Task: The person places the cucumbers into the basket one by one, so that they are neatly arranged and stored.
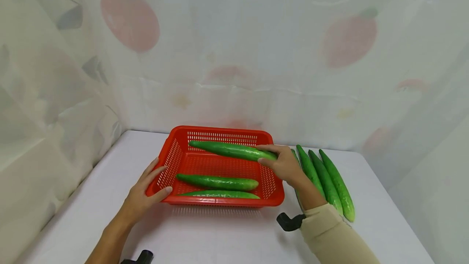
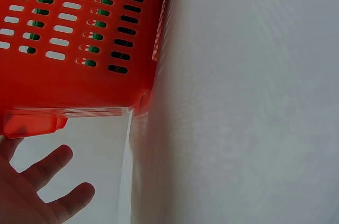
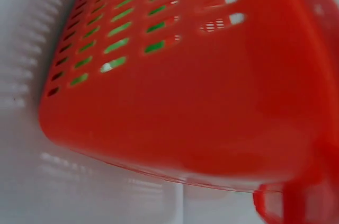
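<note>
Right hand (image 1: 286, 165): clamped on one cucumber (image 1: 227, 150), over red basket (image 1: 216, 201).
Left hand (image 1: 140, 196): fingers apart, touching basket's left rim.
Basket contents: two cucumbers (image 1: 218, 182).

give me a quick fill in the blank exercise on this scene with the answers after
1. The right hand grips a cucumber above the floor of the basket, whose colour is ____.
2. Besides that one, the cucumbers visible inside number ____.
3. In the head view, the left hand touches the basket's ____ side.
4. The other cucumbers lie on the table, to the ____ of the basket.

Missing words: red; two; left; right.
</note>
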A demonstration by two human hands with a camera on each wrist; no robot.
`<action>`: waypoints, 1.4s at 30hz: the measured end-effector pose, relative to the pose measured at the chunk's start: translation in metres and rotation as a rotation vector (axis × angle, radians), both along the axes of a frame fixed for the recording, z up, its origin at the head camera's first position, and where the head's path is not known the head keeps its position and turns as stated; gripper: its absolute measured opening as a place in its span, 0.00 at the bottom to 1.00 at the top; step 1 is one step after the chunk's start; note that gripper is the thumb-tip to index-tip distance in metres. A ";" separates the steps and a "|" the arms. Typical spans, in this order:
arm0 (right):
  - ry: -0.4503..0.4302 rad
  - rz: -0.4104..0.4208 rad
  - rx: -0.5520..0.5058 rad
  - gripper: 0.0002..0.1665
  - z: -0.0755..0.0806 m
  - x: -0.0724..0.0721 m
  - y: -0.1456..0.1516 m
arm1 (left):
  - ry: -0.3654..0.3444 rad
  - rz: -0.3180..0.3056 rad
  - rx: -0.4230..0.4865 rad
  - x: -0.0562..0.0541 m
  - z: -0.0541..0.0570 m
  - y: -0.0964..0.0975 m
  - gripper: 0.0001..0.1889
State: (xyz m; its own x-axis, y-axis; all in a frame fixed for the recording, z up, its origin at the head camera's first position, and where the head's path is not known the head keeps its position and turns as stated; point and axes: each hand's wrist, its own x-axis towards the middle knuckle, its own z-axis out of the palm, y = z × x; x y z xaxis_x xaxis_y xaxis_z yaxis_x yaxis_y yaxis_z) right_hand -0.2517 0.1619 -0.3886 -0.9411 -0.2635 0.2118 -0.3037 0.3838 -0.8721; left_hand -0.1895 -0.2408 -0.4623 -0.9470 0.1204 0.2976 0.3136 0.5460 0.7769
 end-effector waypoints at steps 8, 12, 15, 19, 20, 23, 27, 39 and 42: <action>-0.037 0.030 0.010 0.21 -0.010 -0.011 -0.015 | -0.010 0.000 0.001 -0.001 -0.001 -0.001 0.32; -0.044 0.039 0.011 0.21 -0.014 -0.016 -0.021 | -0.004 -0.004 0.005 -0.002 -0.001 -0.001 0.32; -0.047 0.044 0.027 0.21 -0.018 -0.019 -0.025 | -0.002 -0.007 0.010 -0.002 0.000 -0.001 0.32; -0.027 0.052 0.064 0.20 -0.021 -0.022 -0.031 | -0.005 -0.007 0.016 -0.003 0.000 -0.001 0.32; -0.026 0.052 0.074 0.20 -0.022 -0.022 -0.033 | -0.006 -0.008 0.017 -0.003 0.000 -0.001 0.32; -0.021 0.054 0.110 0.21 -0.025 -0.024 -0.037 | -0.011 -0.011 0.025 -0.002 0.001 0.000 0.32; -0.009 0.072 0.162 0.20 -0.029 -0.025 -0.041 | -0.012 -0.013 0.027 -0.002 0.001 0.001 0.32; -0.084 0.102 0.276 0.18 -0.035 -0.026 -0.046 | -0.007 -0.011 0.018 0.000 0.000 0.001 0.32; -0.095 0.104 0.296 0.18 -0.037 -0.026 -0.047 | -0.007 -0.011 0.017 0.000 -0.002 0.001 0.32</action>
